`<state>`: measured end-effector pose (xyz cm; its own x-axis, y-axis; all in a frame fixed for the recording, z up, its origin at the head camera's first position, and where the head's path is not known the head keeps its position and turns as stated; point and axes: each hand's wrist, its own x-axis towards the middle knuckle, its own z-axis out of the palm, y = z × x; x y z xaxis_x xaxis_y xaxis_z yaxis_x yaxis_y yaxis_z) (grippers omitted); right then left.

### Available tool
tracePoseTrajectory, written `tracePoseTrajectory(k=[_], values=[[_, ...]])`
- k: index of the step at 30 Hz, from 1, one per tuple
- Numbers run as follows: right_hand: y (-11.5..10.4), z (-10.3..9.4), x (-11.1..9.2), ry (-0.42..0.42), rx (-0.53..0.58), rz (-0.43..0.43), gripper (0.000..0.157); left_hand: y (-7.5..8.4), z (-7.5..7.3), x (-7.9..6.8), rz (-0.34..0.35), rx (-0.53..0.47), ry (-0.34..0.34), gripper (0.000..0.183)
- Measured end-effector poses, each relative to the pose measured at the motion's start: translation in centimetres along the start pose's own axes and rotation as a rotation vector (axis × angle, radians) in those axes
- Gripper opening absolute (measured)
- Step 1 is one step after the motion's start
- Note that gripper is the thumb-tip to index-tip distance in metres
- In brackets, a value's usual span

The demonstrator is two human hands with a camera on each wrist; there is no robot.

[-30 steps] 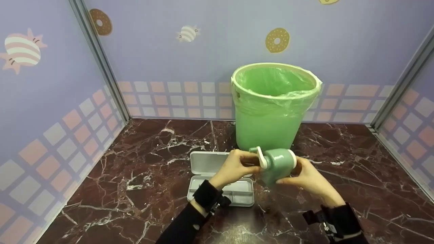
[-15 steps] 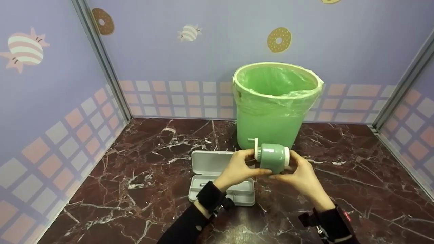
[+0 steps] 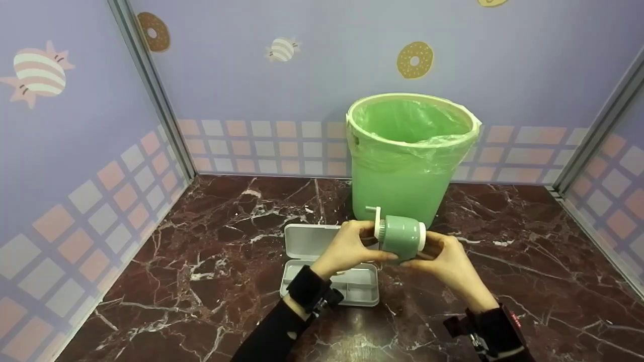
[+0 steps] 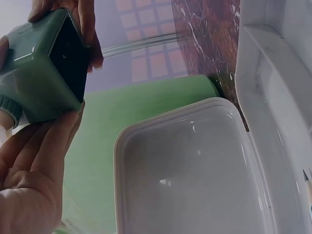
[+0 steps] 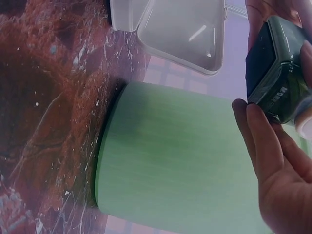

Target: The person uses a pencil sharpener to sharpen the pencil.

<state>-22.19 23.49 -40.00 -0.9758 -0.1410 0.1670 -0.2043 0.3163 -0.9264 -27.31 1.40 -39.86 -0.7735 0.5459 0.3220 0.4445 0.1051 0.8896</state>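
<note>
A green pencil sharpener with a white crank is held in the air on its side by both hands, crank end to the left. My left hand grips it at the crank end, thumb along its lower side. At the white opposite end, my right hand holds it with thumb and fingers. Its dark flat base shows in the left wrist view. Below and behind the left hand lies an open grey pencil case. A pencil tip shows in the case at the left wrist view's right edge.
Behind the hands stands a green trash can lined with a clear bag. The dark red marbled tabletop meets patterned wall panels at the back and sides.
The sharpener, tilted and blurred a second ago, has turned and shifted slightly left. Both hands have moved with it, and in the last half second it has tipped a little.
</note>
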Motion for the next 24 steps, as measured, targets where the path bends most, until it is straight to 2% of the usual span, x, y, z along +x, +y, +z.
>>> tracePoseTrajectory(k=[5,17,20,24], values=[[-0.3,-0.3,-0.2,-0.017,0.019,0.024,0.070,0.3,0.1,0.0,0.003,-0.002,-0.005,0.048],[-0.4,-1.0,-0.2,-0.051,0.015,-0.023,0.066,0.5,0.3,0.1,0.017,-0.020,-0.015,0.047],[-0.6,-1.4,-0.3,-0.055,-0.002,-0.021,0.067,0.4,0.0,0.1,0.009,-0.010,-0.019,0.048],[-0.7,-2.7,-0.5,-0.025,-0.057,-0.005,0.067,0.1,-1.2,0.1,-0.018,-0.002,0.020,0.047]])
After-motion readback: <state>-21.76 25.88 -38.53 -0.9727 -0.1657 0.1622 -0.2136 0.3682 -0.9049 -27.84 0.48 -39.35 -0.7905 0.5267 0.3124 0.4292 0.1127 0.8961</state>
